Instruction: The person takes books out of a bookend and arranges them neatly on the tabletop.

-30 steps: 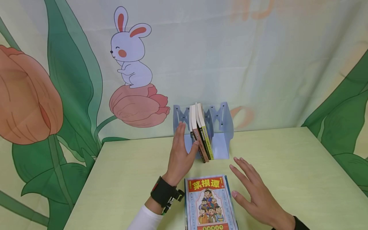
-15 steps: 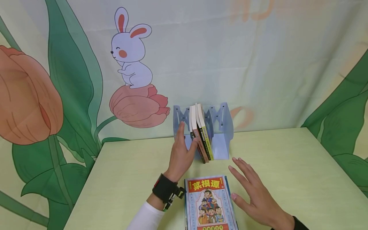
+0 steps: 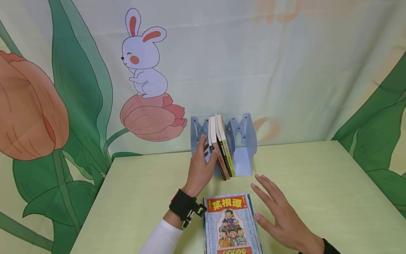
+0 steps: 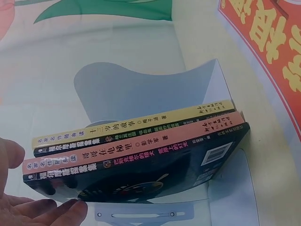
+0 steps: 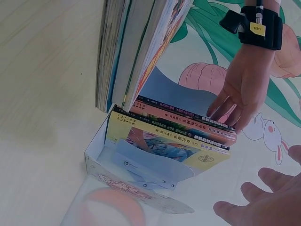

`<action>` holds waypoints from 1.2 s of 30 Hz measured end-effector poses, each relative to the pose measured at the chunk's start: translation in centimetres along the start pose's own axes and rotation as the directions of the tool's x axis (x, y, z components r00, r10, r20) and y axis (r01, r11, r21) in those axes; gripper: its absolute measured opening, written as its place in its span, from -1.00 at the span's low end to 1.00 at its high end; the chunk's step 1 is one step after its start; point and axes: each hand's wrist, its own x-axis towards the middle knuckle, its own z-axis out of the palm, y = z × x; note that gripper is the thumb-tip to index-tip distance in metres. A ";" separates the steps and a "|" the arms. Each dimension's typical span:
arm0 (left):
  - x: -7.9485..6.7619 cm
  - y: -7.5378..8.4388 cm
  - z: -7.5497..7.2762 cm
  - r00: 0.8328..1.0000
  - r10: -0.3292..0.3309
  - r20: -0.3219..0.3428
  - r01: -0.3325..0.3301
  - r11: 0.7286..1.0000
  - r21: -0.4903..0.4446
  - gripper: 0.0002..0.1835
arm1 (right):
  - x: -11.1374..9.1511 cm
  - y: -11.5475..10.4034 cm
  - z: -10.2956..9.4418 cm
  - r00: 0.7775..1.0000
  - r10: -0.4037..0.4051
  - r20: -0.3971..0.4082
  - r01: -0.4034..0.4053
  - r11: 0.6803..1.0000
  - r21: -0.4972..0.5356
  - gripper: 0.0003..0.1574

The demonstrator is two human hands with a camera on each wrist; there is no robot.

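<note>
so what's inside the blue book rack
Four books stand tilted in it: yellow, black, pink and black spines. Covers between them can't be seen; in the head view, the left hand hides part of the rack.

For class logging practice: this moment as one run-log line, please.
left hand: fingers at outer black book | right hand: open, empty | blue bookend: holds four books | book stack: on table

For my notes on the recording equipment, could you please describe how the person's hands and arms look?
The left hand is ungloved, with a broad black wristband carrying a small black device and a yellow label; a white sleeve covers the forearm. The right hand is also ungloved; black material shows at its wrist, mostly cut off.
</note>
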 end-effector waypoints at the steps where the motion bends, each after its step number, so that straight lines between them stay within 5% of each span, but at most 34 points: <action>1: 0.0 0.0 0.0 1.000 -0.004 0.002 0.004 1.000 -0.004 -0.31 | 0.0 0.0 0.0 1.000 -0.001 -0.002 0.001 1.000 -0.003 -0.03; 19: 0.6 -0.2 0.2 0.998 -0.065 0.024 0.066 0.998 -0.007 -0.38 | -0.1 -0.1 0.0 1.000 -0.006 0.012 0.006 1.000 -0.010 -0.05; 36: 0.9 -0.5 0.2 0.996 -0.083 0.041 0.079 0.993 0.084 -0.36 | -0.1 0.0 0.6 1.000 0.011 0.002 -0.011 1.000 -0.015 -0.09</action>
